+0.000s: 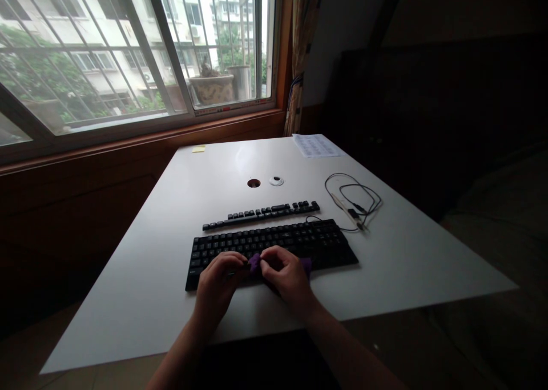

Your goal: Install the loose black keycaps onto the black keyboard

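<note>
My left hand (220,278) is over the left part of a black keyboard (338,247), its thumb and fingers pinched on a small dark piece that looks like a keycap (247,262), mostly hidden by the fingertips. Close beside it, my right hand (287,276) grips a purple cloth (256,262), whose bunched end touches the dark piece. More of the cloth shows behind the right hand, above the keyboard's front edge. Loose black keycaps (261,214) lie lined up in rows just behind the keyboard. Both hands cover the keyboard's lower middle.
On the white table (141,276), a thin dark cable (372,193) lies coiled at the right near a slim pale tool (340,202). Further back are a round hole (254,183), its white cover (276,181), printed papers (317,145) and a yellow sticky note (198,149). A barred window stands behind.
</note>
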Demonstrator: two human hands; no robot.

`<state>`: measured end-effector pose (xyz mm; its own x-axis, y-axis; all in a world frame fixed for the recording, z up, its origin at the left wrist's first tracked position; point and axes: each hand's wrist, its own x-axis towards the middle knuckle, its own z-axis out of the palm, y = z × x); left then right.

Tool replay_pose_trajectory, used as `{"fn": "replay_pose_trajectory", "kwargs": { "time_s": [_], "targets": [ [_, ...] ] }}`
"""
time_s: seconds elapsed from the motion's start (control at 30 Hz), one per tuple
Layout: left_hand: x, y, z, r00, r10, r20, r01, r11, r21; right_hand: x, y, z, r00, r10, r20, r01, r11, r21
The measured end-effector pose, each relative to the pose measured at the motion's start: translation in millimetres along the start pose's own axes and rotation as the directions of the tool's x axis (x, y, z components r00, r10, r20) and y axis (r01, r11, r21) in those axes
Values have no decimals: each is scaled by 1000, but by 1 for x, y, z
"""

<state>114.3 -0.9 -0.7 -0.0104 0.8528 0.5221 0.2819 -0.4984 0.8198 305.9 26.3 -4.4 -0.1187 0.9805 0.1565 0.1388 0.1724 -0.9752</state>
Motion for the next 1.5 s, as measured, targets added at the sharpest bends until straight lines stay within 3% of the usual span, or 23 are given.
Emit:
{"fn": "replay_pose_trajectory", "kwargs": {
  "time_s": [0.1, 0.3, 0.53, 0.7, 0.9, 1.2, 1.37, 1.5],
  "targets": [
    [-1, -1, -1, 997, -70, -24, 69, 996, -62, 1, 0, -3, 999, -6, -49, 6, 1000, -7],
    [0, -1, 1, 994, -102, -36, 98, 991, -85, -1, -1, -1, 996, -92, -1, 91, 988, 125],
    [2, 0, 3, 999, 37, 2, -37, 995, 96, 0, -5, 2, 977, -195, 90, 186, 977, 101],
    [5, 4, 4, 988, 154, 25, -155, 960, 233, 0, -5, 4, 979, -175, 106, 167, 982, 85],
    [4, 6, 4, 982, 182, 56, -190, 948, 255, 0, -5, 2, 980, -172, 102, 165, 984, 72],
    [5, 8, 2, 992, 97, 76, -107, 983, 147, -3, -2, 3, 990, -85, 110, 71, 990, 123],
    [2, 5, -1, 998, -48, 46, 49, 999, -13, -1, 0, 0, 995, -100, -11, 100, 995, -13],
    [1, 1, -1, 994, -105, 33, 108, 989, -106, -1, 0, -4, 989, -129, -74, 128, 992, -11]
  ]
}}
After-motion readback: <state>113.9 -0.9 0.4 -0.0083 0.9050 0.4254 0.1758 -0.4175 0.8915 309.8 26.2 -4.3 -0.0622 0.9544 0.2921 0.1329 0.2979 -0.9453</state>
